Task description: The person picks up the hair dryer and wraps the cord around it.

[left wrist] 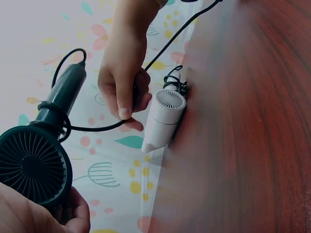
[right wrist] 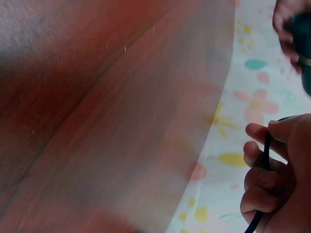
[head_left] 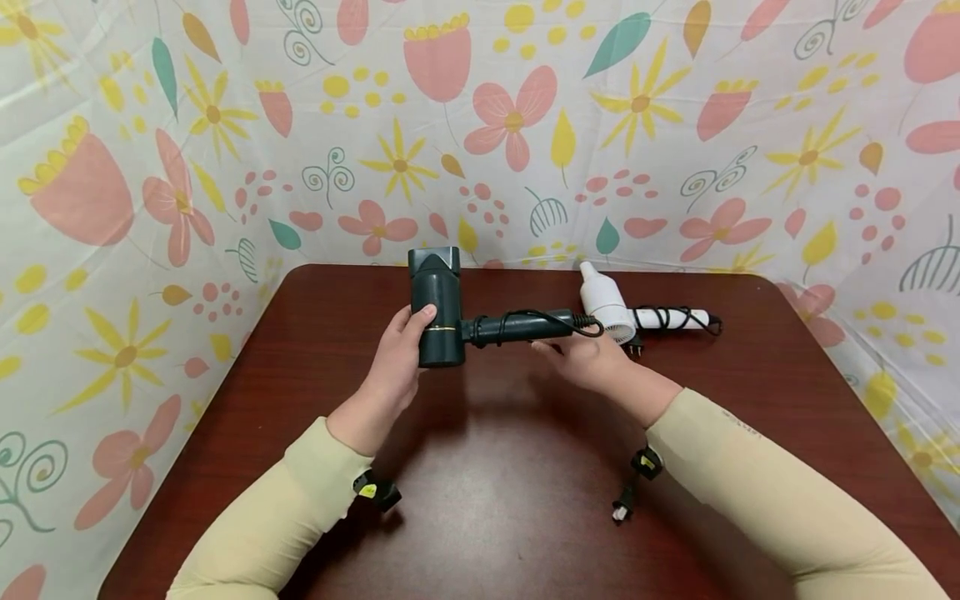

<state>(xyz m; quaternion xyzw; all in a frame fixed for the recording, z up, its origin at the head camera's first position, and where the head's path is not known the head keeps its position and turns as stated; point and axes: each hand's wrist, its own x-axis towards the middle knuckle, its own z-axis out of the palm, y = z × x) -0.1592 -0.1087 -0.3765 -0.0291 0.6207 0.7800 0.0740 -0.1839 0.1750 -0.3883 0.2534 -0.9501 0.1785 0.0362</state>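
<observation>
My left hand (head_left: pixel 392 360) grips the barrel of a dark green hair dryer (head_left: pixel 437 296), which is held up above the table with its nozzle pointing away from me. The dryer's handle stretches to the right, with part of its black cord (left wrist: pixel 99 129) looped around it. Beside the handle's end, my right hand (head_left: pixel 592 360) holds this cord. In the left wrist view, the thumb and index finger pinch it, and the cord runs on past the hand. The right wrist view shows the cord (right wrist: pixel 267 150) crossing the curled fingers.
A white hair dryer (head_left: pixel 602 298), its handle wrapped in black cord, lies at the back of the brown table (head_left: pixel 495 500). Below my right wrist is a black plug (head_left: pixel 621 508) with metal prongs. A flower-patterned cloth (head_left: pixel 517 192) surrounds the back and sides.
</observation>
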